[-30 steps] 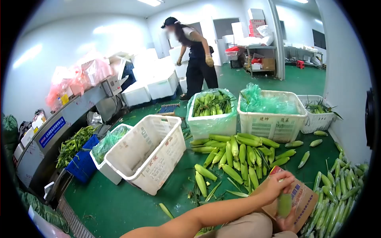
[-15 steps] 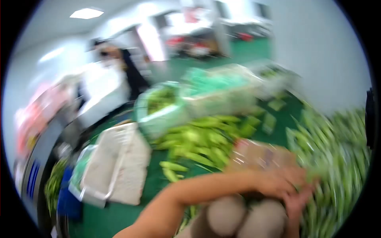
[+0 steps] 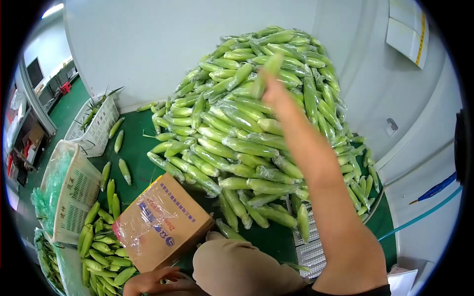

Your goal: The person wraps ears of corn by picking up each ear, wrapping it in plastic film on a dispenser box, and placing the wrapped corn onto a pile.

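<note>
My right hand [image 3: 269, 89] is stretched out over the large heap and closed around an ear of corn [image 3: 270, 66], blurred by motion. Beneath it, a big pile of husked-green corn ears in clear plastic film [image 3: 232, 133] leans against the wall. Low on the left, my left hand [image 3: 160, 283] is beside the near side of a taped cardboard box [image 3: 165, 222]. Its fingers are loosely bent and apart, with nothing seen in them. Unwrapped corn ears [image 3: 101, 256] lie left of the box. My knee [image 3: 232, 266] is in front of it.
A white crate with green plastic bags [image 3: 74, 202] stands at the left, another white crate [image 3: 94, 123] behind it. A few loose ears lie on the green floor. A metal grate [image 3: 311, 241] is near my right arm. A blue hose [image 3: 424, 214] runs along the right.
The view has swung right toward the corn heap. My hands, close together by the box before, are now apart; the right reaches far forward with an ear of corn.
</note>
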Action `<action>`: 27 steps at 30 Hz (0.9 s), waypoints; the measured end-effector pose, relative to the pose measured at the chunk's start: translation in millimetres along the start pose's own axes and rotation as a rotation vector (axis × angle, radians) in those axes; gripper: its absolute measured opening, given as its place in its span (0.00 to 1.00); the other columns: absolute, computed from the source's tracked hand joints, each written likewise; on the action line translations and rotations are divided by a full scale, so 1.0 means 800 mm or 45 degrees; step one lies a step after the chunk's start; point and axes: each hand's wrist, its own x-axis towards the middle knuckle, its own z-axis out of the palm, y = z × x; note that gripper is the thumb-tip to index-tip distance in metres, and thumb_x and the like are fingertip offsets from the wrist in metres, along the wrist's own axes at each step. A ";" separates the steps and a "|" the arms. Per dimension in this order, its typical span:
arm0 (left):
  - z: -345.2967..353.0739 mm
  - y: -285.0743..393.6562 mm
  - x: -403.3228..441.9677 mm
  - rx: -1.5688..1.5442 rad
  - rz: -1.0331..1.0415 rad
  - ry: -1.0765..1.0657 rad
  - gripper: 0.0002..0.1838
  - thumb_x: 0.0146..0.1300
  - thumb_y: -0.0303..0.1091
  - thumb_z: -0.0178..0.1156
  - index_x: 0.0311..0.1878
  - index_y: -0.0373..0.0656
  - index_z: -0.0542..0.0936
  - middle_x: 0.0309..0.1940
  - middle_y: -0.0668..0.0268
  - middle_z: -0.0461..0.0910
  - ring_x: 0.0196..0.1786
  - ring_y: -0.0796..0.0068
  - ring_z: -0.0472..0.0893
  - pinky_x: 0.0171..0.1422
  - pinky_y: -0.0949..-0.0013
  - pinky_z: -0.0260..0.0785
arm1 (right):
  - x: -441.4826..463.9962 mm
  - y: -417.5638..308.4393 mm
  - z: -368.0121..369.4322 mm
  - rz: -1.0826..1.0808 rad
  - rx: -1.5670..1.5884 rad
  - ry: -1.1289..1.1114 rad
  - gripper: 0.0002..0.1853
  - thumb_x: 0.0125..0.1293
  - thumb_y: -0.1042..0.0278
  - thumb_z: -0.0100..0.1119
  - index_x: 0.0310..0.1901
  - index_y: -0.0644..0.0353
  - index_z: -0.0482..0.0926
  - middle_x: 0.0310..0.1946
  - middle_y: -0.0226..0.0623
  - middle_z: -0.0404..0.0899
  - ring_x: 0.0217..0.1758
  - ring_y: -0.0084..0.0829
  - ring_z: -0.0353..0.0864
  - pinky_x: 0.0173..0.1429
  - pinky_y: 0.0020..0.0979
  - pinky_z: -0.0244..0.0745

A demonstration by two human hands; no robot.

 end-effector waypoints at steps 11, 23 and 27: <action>0.080 -0.195 -0.051 -0.563 -0.291 1.700 0.29 0.78 0.44 0.58 0.74 0.38 0.70 0.67 0.51 0.76 0.68 0.56 0.76 0.69 0.54 0.70 | -0.090 0.182 0.125 0.352 -1.155 -0.983 0.38 0.64 0.66 0.71 0.75 0.60 0.65 0.53 0.41 0.86 0.52 0.33 0.85 0.52 0.35 0.80; 0.278 -0.405 -0.007 -0.381 -1.541 1.683 0.23 0.74 0.46 0.59 0.63 0.40 0.76 0.55 0.50 0.80 0.55 0.52 0.81 0.58 0.53 0.73 | -0.326 0.430 0.176 0.195 -1.408 -2.303 0.26 0.62 0.56 0.69 0.61 0.56 0.79 0.47 0.39 0.86 0.49 0.43 0.85 0.54 0.45 0.79; 0.297 -0.408 0.006 -0.416 -1.607 1.632 0.23 0.73 0.51 0.59 0.57 0.42 0.81 0.47 0.49 0.83 0.48 0.49 0.83 0.52 0.51 0.74 | -0.395 0.445 0.193 0.105 -1.237 -2.343 0.22 0.61 0.59 0.69 0.55 0.60 0.81 0.46 0.39 0.85 0.49 0.43 0.84 0.53 0.46 0.78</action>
